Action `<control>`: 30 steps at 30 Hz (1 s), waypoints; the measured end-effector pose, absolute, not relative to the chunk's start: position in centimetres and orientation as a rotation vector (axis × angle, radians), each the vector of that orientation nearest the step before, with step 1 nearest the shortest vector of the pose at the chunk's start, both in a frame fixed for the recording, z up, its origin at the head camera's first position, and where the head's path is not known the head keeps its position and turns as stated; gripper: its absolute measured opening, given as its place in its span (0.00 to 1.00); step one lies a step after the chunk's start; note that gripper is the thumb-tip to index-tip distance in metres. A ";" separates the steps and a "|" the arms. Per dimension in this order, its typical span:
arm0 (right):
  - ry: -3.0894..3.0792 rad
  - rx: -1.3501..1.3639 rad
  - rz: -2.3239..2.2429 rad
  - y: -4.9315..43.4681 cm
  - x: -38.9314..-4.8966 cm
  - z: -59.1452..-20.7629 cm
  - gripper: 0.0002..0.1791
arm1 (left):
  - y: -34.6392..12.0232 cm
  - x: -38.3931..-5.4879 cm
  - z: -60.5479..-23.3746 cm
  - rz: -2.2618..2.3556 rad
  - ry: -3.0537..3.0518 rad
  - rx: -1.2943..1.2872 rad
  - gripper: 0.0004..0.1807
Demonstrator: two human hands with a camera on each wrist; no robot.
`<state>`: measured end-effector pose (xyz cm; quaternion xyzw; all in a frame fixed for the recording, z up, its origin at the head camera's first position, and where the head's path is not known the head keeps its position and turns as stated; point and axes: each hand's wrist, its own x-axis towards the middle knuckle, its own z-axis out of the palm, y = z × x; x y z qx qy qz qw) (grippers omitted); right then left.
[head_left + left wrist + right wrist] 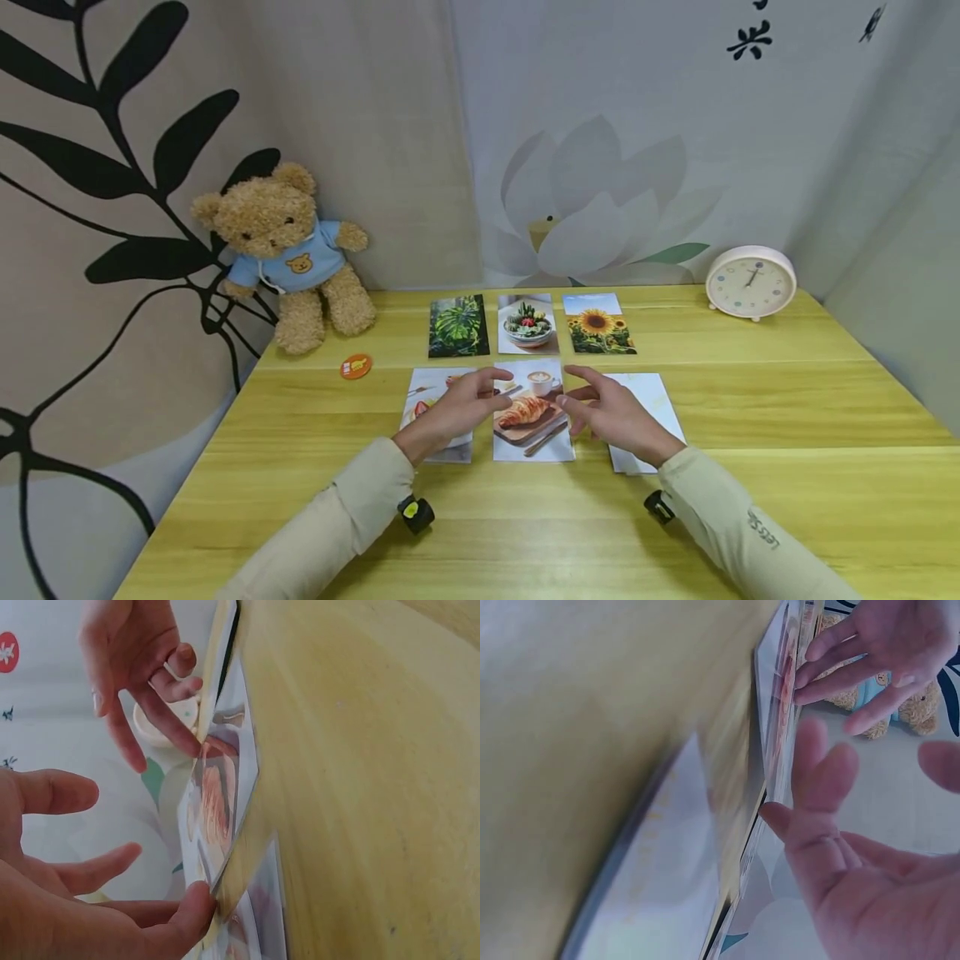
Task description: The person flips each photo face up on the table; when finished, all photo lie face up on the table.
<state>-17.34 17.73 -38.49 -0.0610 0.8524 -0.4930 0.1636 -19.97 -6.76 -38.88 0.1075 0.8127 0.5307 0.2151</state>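
Observation:
A picture card of a croissant and a coffee cup lies at the middle of the near row. My left hand is at its left side, fingers loosely bent and spread, and partly covers a card with strawberries. At the croissant card's other side is my right hand, its fingers also apart and relaxed, reaching over a white card pile. In the left wrist view, fingertips of the left hand come close to the croissant card's edge; whether they touch it I cannot tell. Neither hand grips anything.
Behind lie a green leaf card, a salad bowl card and a sunflower card. A round orange disc and a teddy bear are on the left. A white clock stands at the back right of the wooden table.

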 end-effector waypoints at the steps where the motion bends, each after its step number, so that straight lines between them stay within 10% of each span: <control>1: 2.427 -0.175 -1.405 17.7 -17.4 -38.5 0.37 | -6.7 -20.0 -38.9 1.464 2.253 0.298 0.25; 30: 2.657 -0.400 -1.112 19.3 -16.1 -36.5 0.34 | -3.7 -18.7 -37.2 1.445 2.120 0.411 0.27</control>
